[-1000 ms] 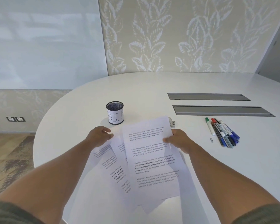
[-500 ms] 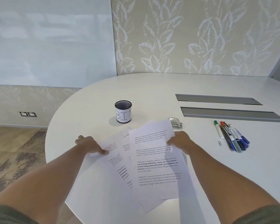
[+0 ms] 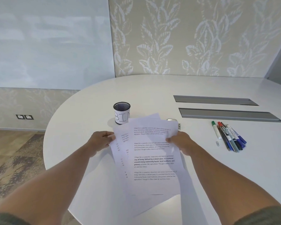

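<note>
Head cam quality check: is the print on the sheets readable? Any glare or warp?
Head view: bold lines on the top sheet readable, fine print soft; faint shadow under the sheets on the table; hazy reflections on the glossy wall panel; wide-angle bowing at the table edge.

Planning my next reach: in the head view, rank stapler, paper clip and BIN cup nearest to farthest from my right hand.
1. Stapler, just beyond the right hand, partly behind the papers.
2. Paper clip, off to its right.
3. BIN cup, beyond the papers' left side.
</note>
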